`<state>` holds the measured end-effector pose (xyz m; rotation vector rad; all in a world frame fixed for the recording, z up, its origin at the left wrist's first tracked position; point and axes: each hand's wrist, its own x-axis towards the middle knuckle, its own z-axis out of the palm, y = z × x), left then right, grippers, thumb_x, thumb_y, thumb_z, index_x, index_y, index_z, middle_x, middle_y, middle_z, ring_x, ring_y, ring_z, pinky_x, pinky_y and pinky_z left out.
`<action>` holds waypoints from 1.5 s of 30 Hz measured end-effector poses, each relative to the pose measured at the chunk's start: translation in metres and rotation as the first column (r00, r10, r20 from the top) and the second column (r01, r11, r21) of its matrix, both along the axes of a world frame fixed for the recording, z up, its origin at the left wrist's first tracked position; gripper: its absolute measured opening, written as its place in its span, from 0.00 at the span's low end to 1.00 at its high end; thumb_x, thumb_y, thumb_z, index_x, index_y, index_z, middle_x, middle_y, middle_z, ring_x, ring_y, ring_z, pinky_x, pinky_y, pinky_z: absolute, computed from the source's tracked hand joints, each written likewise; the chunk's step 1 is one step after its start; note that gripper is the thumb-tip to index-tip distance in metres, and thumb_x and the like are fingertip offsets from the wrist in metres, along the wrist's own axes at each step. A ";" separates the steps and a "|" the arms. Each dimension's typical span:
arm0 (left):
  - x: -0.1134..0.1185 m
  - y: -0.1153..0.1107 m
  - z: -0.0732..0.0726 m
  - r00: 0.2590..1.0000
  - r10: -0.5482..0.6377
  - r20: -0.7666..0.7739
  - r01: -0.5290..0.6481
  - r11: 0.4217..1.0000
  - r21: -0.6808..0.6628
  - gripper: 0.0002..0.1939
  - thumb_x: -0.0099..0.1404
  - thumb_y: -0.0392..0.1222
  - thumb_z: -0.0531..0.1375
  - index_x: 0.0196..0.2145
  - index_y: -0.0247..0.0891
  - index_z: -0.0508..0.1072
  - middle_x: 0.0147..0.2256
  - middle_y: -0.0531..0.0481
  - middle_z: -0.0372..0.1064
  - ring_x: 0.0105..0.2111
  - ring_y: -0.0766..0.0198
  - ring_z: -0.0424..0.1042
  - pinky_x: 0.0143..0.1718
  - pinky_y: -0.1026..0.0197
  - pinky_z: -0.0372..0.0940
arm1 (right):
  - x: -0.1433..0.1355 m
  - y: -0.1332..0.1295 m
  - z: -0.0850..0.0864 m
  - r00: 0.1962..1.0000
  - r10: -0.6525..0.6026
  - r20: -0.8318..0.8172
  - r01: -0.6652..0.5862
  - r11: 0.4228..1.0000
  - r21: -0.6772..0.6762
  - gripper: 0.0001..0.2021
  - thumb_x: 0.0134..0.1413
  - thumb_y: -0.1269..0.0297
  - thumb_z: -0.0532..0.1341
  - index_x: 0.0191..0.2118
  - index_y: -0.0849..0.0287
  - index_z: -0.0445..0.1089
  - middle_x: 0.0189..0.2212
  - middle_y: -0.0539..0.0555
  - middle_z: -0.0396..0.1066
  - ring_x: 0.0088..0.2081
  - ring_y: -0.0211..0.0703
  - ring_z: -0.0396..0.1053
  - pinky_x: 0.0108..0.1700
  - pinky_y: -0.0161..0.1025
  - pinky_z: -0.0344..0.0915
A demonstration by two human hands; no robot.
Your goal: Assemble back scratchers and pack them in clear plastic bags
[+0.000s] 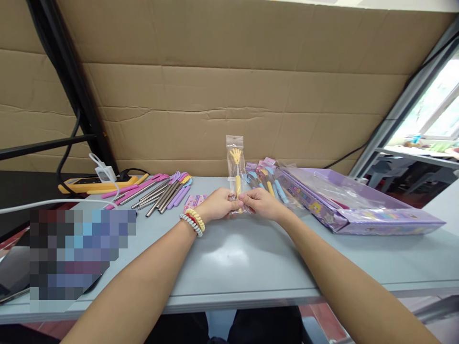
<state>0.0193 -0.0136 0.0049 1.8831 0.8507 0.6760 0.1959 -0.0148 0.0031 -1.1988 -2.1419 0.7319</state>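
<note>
A yellow back scratcher (235,165) with a small hand-shaped head stands upright inside a clear plastic bag (234,142). My left hand (223,204) pinches the bag's lower end from the left, and my right hand (261,202) pinches it from the right, the fingertips nearly meeting at the handle. Just behind my right hand lie several bagged back scratchers (267,181) with blue and yellow handles. Left of my left hand, loose back scratchers (167,191) in pink, purple, yellow and blue lie in a fanned pile. Beside my left wrist lies a pink printed card (194,200), partly covered.
An open purple box (362,203) with plastic bags in it stands at the right. A yellow power strip (93,185) with a white charger and cable sits at the back left. A pixelated area covers something at the front left. Cardboard (229,91) walls off the table's back.
</note>
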 end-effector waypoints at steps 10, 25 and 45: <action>-0.005 -0.003 0.009 0.997 0.083 -0.001 -0.083 0.992 -0.094 0.12 0.56 0.46 0.58 0.24 0.35 0.63 0.17 0.56 0.57 0.18 0.72 0.57 0.20 0.66 0.55 | 0.003 0.003 -0.001 0.988 -0.122 0.099 0.109 0.985 0.130 0.27 0.58 0.44 0.43 0.19 0.60 0.59 0.16 0.47 0.55 0.21 0.33 0.51 0.26 0.34 0.49; -0.008 0.007 0.003 0.900 0.393 -0.185 -0.372 0.918 0.141 0.08 0.55 0.43 0.57 0.23 0.36 0.66 0.16 0.55 0.58 0.16 0.69 0.57 0.18 0.65 0.52 | 0.014 0.011 -0.005 0.827 -0.205 0.523 0.088 0.967 0.239 0.17 0.49 0.54 0.59 0.40 0.61 0.73 0.36 0.59 0.71 0.42 0.49 0.64 0.41 0.39 0.58; -0.008 0.009 -0.003 0.789 0.502 -0.356 -0.339 0.837 0.428 0.07 0.56 0.41 0.56 0.26 0.36 0.70 0.24 0.46 0.69 0.29 0.58 0.68 0.29 0.63 0.56 | 0.014 0.011 -0.003 0.855 -0.185 0.484 0.117 0.979 0.169 0.13 0.48 0.63 0.61 0.40 0.60 0.72 0.37 0.57 0.72 0.36 0.44 0.67 0.36 0.36 0.60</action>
